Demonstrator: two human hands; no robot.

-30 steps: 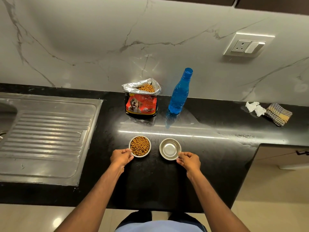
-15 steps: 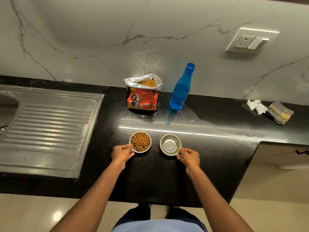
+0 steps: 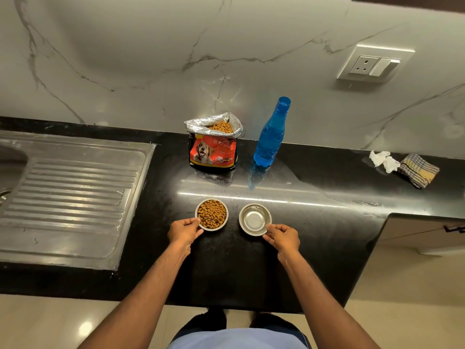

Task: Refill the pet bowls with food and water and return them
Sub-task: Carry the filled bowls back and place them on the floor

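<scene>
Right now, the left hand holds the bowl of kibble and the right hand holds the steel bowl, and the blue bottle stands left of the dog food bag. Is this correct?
Not quite: the head view shows the blue bottle standing right of the dog food bag. The rest holds: left hand on the bowl of kibble, right hand on the steel bowl.

Hands grip 2 bowls, apparently.

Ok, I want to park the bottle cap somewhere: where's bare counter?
Bare black counter lies between the blue bottle and the crumpled tissues, and in front of both bowls. It is crowded around the kibble bowl and steel bowl, where the left hand and right hand grip.
</scene>
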